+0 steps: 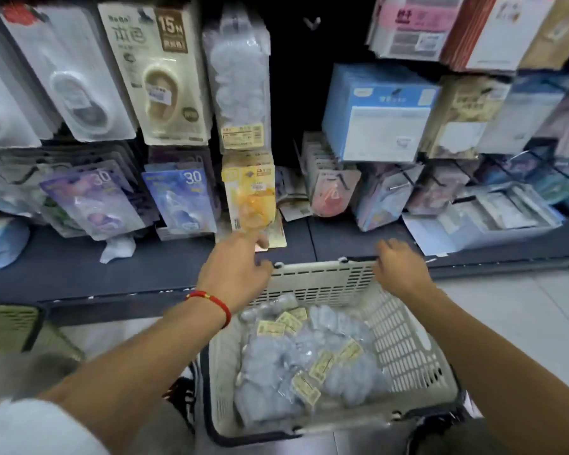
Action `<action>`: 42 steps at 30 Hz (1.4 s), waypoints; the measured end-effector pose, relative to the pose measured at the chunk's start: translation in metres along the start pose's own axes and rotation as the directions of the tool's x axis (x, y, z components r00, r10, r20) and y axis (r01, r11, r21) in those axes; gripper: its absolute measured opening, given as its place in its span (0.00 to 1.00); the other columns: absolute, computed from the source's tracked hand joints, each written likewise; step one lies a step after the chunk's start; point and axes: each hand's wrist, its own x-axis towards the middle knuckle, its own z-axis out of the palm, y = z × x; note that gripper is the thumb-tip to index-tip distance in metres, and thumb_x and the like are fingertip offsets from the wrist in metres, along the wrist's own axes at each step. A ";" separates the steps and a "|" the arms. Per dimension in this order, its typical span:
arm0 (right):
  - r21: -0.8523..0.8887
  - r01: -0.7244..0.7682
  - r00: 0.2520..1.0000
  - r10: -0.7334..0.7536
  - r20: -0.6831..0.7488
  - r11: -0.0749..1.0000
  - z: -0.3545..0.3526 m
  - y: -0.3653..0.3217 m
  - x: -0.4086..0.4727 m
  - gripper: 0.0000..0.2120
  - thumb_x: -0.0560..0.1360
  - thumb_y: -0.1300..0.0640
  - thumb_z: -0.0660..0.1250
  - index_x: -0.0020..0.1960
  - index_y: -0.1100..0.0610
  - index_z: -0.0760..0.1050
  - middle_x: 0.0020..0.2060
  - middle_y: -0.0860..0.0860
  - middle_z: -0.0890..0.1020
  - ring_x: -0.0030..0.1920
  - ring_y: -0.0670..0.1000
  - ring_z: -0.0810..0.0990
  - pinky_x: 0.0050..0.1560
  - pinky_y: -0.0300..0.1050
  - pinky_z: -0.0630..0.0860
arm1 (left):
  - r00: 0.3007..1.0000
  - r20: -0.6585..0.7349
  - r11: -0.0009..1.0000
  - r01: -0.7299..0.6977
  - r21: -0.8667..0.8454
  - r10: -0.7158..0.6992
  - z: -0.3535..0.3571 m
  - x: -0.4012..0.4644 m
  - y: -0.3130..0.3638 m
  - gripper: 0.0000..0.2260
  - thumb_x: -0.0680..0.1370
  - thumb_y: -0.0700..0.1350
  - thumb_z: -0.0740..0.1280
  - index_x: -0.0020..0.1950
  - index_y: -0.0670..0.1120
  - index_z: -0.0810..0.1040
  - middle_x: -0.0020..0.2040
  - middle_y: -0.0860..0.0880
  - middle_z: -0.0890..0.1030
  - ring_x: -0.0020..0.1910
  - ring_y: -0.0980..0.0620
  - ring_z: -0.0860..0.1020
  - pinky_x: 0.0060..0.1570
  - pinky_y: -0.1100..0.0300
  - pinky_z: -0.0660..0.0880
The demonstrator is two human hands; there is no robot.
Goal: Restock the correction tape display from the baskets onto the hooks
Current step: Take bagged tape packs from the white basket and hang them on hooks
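Observation:
A cream plastic basket (312,277) with black handles stands on the floor in front of the display. Inside lie several clear bags of correction tape (309,359) with yellow labels. My left hand (234,267), a red string round its wrist, reaches past the basket's far left corner, its fingertips at the bottom edge of a yellow hanging pack (250,198). My right hand (398,267) curls its fingers over the black handle at the basket's far right corner. A matching clear bag (237,77) hangs on a hook above the yellow pack.
Carded tape packs hang to the left (178,198), boxed goods (375,116) to the right. Between them is a dark gap with a bare hook (311,23). A dark base shelf (79,267) runs under the hooks. A green basket (7,326) sits at the far left.

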 end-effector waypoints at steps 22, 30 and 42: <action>-0.016 0.492 0.776 -0.430 0.461 0.871 0.112 0.061 -0.053 0.26 0.83 0.40 0.60 0.75 0.53 0.70 0.69 0.55 0.75 0.69 0.57 0.74 0.69 0.53 0.69 | 0.931 -0.134 0.919 0.359 0.166 -0.339 0.172 -0.066 -0.040 0.39 0.75 0.43 0.74 0.83 0.49 0.61 0.81 0.39 0.59 0.72 0.33 0.65 0.64 0.33 0.73; 0.021 0.374 0.749 -0.315 0.583 0.927 0.127 0.040 -0.051 0.19 0.78 0.44 0.73 0.62 0.53 0.76 0.59 0.53 0.79 0.60 0.56 0.79 0.62 0.54 0.73 | 0.978 -0.160 0.959 0.170 0.228 -0.135 0.185 -0.062 -0.001 0.28 0.70 0.37 0.73 0.71 0.43 0.77 0.75 0.38 0.71 0.77 0.35 0.64 0.78 0.31 0.54; 0.828 -0.529 0.848 -0.109 0.518 -0.187 0.049 0.041 -0.028 0.22 0.69 0.60 0.80 0.62 0.57 0.81 0.47 0.54 0.89 0.42 0.53 0.88 0.42 0.48 0.85 | 0.869 0.123 0.616 0.433 -0.658 -0.479 0.198 -0.036 0.033 0.29 0.79 0.65 0.67 0.76 0.59 0.63 0.73 0.50 0.70 0.59 0.55 0.78 0.63 0.50 0.74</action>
